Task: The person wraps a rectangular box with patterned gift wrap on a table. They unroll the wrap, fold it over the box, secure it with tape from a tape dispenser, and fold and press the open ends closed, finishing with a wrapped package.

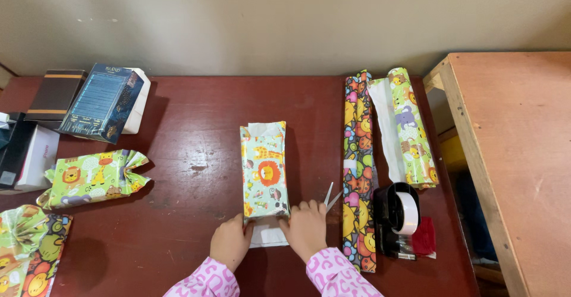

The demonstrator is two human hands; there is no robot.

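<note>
Box: half-wrapped box [264, 169] in animal-print paper lies mid-counter [190, 130], long sides covered.
Near end: white flap open, not yet folded or taped.
Far end: paper stands open too.
Left hand [231, 242]: fingers pressed on the near left corner, not closed around it.
Right hand [306, 228]: flat on the near right corner, pinching paper.
Right side: scissors [331, 197], paper rolls [357, 172], tape dispenser [397, 218].
Left side: finished parcel [92, 178].

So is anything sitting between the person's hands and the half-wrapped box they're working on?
Nothing visible does. The left hand and right hand already press on the near end of the half-wrapped box, where white paper sticks out. The scissors lie just right of the right hand, off to the side.
</note>
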